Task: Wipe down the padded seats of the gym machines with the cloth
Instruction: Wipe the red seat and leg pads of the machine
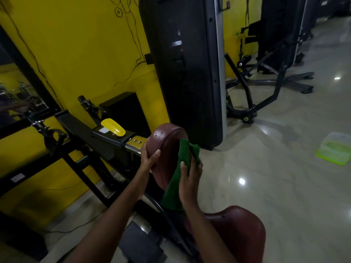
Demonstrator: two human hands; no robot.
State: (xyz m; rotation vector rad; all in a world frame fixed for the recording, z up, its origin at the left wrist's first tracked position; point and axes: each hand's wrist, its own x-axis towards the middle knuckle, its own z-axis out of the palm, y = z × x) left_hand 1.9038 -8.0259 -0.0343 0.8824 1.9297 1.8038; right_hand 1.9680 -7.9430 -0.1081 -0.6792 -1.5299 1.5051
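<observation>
Cloth (175, 186) in right hand (190, 180), on pad (163, 140)

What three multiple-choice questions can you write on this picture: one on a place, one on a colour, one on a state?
1. Where is the plastic box? A) on the seat B) on the floor, to the right C) in a hand
2. What colour is the cloth? A) green B) white C) red
3. What is the left hand doing? A) hanging free B) holding the cloth C) gripping the upright pad
Answers: 1 B, it lies on the shiny floor; 2 A, the cloth in the right hand is dark green; 3 C, its fingers curl round the pad's edge.
</observation>
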